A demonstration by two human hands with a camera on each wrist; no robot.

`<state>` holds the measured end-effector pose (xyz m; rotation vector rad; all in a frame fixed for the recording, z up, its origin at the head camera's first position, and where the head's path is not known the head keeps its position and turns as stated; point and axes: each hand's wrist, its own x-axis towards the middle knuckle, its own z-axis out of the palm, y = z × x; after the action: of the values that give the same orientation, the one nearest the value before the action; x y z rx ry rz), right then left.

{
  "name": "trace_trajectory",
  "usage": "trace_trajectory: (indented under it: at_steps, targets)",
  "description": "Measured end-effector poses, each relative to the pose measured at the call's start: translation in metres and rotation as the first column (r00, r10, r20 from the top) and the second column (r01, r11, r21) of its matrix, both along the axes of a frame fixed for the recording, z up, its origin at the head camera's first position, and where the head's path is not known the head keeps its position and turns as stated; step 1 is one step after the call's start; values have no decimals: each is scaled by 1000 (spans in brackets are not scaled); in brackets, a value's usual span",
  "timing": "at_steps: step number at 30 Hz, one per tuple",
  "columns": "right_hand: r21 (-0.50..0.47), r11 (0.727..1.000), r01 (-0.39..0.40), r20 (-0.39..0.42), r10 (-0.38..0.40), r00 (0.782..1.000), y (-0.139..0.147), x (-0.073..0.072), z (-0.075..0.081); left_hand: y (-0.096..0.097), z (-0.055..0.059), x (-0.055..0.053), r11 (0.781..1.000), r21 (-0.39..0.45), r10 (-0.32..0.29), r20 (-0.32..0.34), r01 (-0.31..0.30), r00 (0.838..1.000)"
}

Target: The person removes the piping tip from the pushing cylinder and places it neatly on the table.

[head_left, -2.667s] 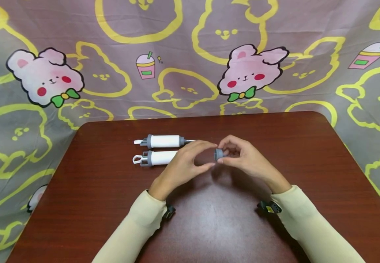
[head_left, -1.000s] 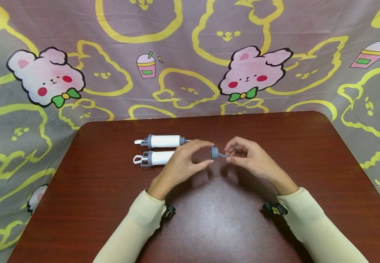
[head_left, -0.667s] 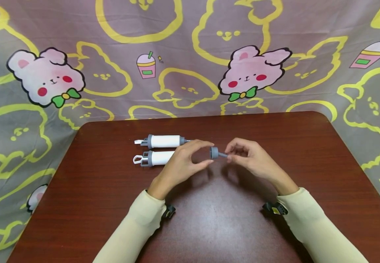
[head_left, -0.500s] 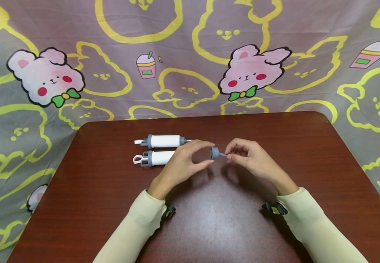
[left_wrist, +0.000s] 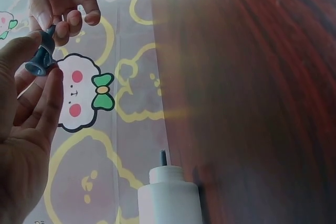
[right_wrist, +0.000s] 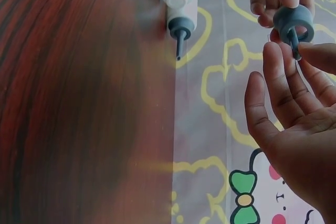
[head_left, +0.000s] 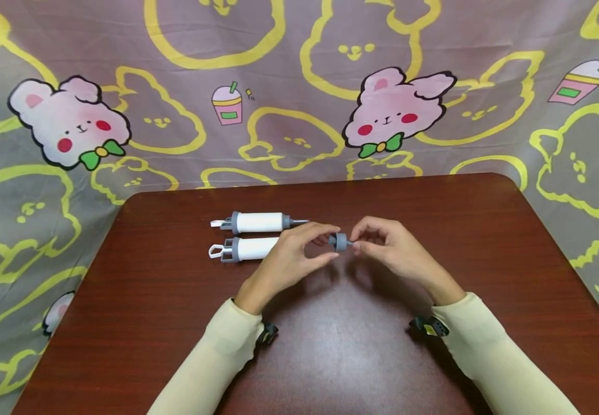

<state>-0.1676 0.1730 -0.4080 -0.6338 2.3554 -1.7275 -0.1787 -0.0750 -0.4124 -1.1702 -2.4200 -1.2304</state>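
My left hand (head_left: 291, 253) grips a grey ring-shaped cap (head_left: 340, 241) between thumb and fingers above the table. A grey tapered nozzle (right_wrist: 293, 43) runs through the cap's hole. My right hand (head_left: 392, 251) pinches the nozzle's narrow end, as the right wrist view shows. In the left wrist view its flared base (left_wrist: 37, 68) sticks out on the left-hand side of the cap. Behind the left hand lies a white tube (head_left: 256, 249) with a grey collar and a white loop handle; the left hand hides its front end in the head view.
A second white tube (head_left: 260, 222), with a grey nozzle fitted, lies parallel beyond the first on the brown table (head_left: 174, 323). A patterned cloth (head_left: 289, 80) hangs behind the table's far edge.
My right hand has shifted slightly left, closer to the cap. Less of the nozzle shows on the right of the cap, and its base now shows on the left. Both tubes lie still.
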Motion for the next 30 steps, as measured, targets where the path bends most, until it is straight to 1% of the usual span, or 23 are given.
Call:
trace_trajectory:
  at_steps: [6,11,16,25,30]
  targets:
    - [-16,1000,-6,12,6,1000,-2,-1,1,1,-1,-1,1000,1,-3,7,3,1000]
    - [-5,1000,-8,14,9,1000,-3,-1,1,2,-1,-1,1000,1,-8,20,8,1000]
    - [8,1000,-5,9,5,1000,-3,-1,1,3,-1,-1,1000,2,-7,35,7,999]
    - [-3,1000,-8,2,8,1000,-5,-1,2,2,-1,-1,1000,16,3,35,-3,999]
    - [0,1000,-10,-5,10,1000,-5,-1,2,2,-1,-2,1000,31,-3,53,1,999]
